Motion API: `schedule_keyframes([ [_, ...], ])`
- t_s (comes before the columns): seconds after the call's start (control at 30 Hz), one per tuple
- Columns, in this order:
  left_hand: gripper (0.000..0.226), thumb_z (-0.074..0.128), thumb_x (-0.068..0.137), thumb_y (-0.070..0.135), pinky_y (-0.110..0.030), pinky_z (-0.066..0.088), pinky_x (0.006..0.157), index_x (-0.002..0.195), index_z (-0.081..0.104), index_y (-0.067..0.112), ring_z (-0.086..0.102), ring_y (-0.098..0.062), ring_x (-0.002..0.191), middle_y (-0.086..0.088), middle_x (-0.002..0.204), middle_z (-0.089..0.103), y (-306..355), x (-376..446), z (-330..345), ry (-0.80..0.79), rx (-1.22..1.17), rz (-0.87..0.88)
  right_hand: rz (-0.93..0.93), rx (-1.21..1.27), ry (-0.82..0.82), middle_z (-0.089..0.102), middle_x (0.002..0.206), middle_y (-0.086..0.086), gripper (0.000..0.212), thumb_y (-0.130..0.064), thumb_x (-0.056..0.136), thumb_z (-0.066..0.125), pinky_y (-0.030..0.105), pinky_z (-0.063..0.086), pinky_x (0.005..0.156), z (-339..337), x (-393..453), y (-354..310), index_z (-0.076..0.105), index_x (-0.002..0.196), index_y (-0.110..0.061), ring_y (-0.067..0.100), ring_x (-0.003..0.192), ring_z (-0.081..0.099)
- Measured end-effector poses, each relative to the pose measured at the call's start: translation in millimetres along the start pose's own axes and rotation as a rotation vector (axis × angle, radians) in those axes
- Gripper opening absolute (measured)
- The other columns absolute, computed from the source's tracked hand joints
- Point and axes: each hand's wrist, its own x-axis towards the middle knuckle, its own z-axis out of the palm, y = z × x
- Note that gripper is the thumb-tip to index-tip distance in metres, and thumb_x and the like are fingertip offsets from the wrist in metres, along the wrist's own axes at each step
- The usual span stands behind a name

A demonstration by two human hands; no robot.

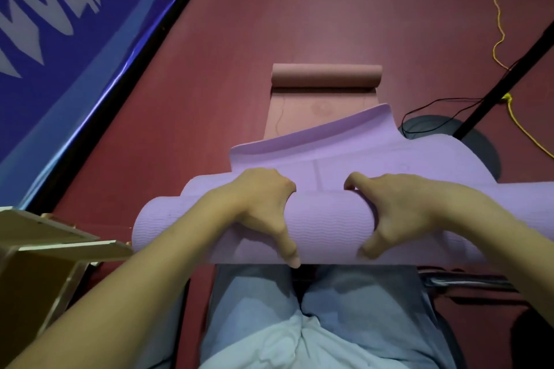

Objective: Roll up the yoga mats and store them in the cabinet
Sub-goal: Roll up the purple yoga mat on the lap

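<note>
Purple yoga mat [329, 225], partly rolled into a thick tube, lies crosswise on the red floor [227, 54] just beyond the person's knees [257, 293]. Both hands grip the roll at its middle. The left hand [263, 204] has its fingers [269, 177] curled over the far side of the roll and its thumb stretched down the near side to the roll's lower edge. The right hand [398, 207] mirrors it close by, fingers hooked over the top, thumb pressed against the near face. The roll's left end reaches just past a wooden cabinet corner [60, 243], which sits at the near left of the mat. The right end runs out of view.

Beyond the roll, the unrolled part of the mat lies flat, and its far edge curls upward, showing a paler underside. A dark round base [476, 144] with a black pole stands just right of that curled edge, with black and yellow cables [497, 39] trailing over the floor farther right.

Past the mat's far edge lies a pink yoga mat [323, 90], its far end rolled and its near part flat. Bare floor surrounds it. A blue banner [60, 39] slants along the floor's far-left edge.
</note>
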Motion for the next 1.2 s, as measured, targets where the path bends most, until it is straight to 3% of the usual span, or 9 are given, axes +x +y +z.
schedule_keyframes([
  [0.1, 0.083, 0.081, 0.027, 0.082, -0.036, 0.057, 0.075, 0.088, 0.063, 0.029, 0.063, -0.013, 0.078, 0.014, 0.085, 0.067, -4, 14, -10, -0.09, -0.113, -0.01, -0.012, -0.045, 0.065, 0.058, 0.119, -0.008, 0.091, -0.078, 0.053, 0.058, 0.041, 0.048, 0.093, 3, -1, 7, 0.038, 0.132, -0.037, 0.02, 0.105, 0.057],
  [0.27, 0.077, 0.089, 0.027, 0.071, -0.035, 0.06, 0.08, 0.091, 0.072, 0.032, 0.07, -0.007, 0.083, 0.019, 0.089, 0.074, -24, 37, -18, -0.151, -0.337, -0.002, 0.027, -0.123, 0.237, 0.046, 0.145, -0.002, 0.108, -0.079, 0.059, 0.026, 0.046, 0.029, 0.114, 4, -2, -2, 0.027, 0.153, -0.024, 0.024, 0.132, 0.042],
  [0.47, 0.071, 0.095, 0.036, 0.059, -0.038, 0.06, 0.083, 0.096, 0.074, 0.03, 0.072, -0.004, 0.084, 0.021, 0.091, 0.076, -31, 50, -19, -0.197, -0.441, 0.054, 0.07, -0.145, 0.322, 0.039, 0.146, 0.002, 0.087, -0.057, 0.074, 0.025, 0.058, 0.014, 0.119, 16, -3, -28, 0.028, 0.149, -0.013, 0.025, 0.14, 0.03],
  [0.57, 0.079, 0.095, 0.034, 0.06, -0.038, 0.058, 0.088, 0.104, 0.07, 0.034, 0.068, -0.003, 0.093, 0.022, 0.101, 0.072, -32, 54, -19, -0.159, -0.486, 0.079, 0.074, -0.121, 0.364, 0.043, 0.145, 0.002, 0.088, -0.054, 0.07, 0.02, 0.061, 0.013, 0.118, 16, 2, -28, 0.035, 0.146, -0.013, 0.027, 0.14, 0.033],
  [0.67, 0.093, 0.09, 0.028, 0.066, -0.034, 0.054, 0.09, 0.113, 0.064, 0.038, 0.059, -0.001, 0.097, 0.024, 0.109, 0.058, -35, 60, -21, -0.081, -0.496, 0.102, 0.079, -0.112, 0.445, 0.05, 0.143, 0.006, 0.086, -0.05, 0.07, 0.026, 0.064, 0.017, 0.117, 24, 11, -29, 0.043, 0.145, -0.01, 0.032, 0.137, 0.04],
  [0.83, 0.092, 0.092, 0.028, 0.064, -0.042, 0.057, 0.089, 0.112, 0.062, 0.047, 0.062, -0.009, 0.098, 0.017, 0.112, 0.06, -44, 65, -20, -0.051, -0.563, 0.087, 0.078, -0.135, 0.503, 0.056, 0.139, 0.011, 0.082, -0.044, 0.071, 0.031, 0.065, 0.023, 0.116, 27, 21, -32, 0.049, 0.141, -0.006, 0.036, 0.132, 0.047],
  [0.93, 0.098, 0.092, 0.028, 0.066, -0.038, 0.055, 0.092, 0.119, 0.059, 0.05, 0.059, -0.006, 0.1, 0.017, 0.115, 0.057, -48, 67, -20, -0.041, -0.58, 0.084, 0.075, -0.148, 0.486, 0.047, 0.15, 0.012, 0.091, -0.047, 0.068, 0.031, 0.064, 0.018, 0.119, 24, 21, -33, 0.04, 0.149, -0.006, 0.037, 0.141, 0.039],
  [1.07, 0.104, 0.09, 0.029, 0.068, -0.027, 0.049, 0.091, 0.126, 0.057, 0.049, 0.051, 0.01, 0.102, 0.039, 0.112, 0.054, -50, 67, -18, 0.024, -0.606, 0.129, 0.073, -0.222, 0.431, 0.036, 0.158, 0.016, 0.107, -0.055, 0.063, 0.048, 0.068, 0.016, 0.117, 26, 21, -31, 0.027, 0.157, -0.008, 0.043, 0.144, 0.031],
  [1.2, 0.092, 0.083, 0.032, 0.076, -0.026, 0.045, 0.078, 0.113, 0.062, 0.038, 0.052, 0.004, 0.09, 0.025, 0.109, 0.058, -58, 63, -18, 0.169, -0.578, 0.135, 0.058, -0.301, 0.339, 0.031, 0.158, 0.01, 0.131, -0.075, 0.055, 0.069, 0.065, 0.015, 0.118, 14, 32, -24, 0.012, 0.159, -0.018, 0.038, 0.144, 0.03],
])
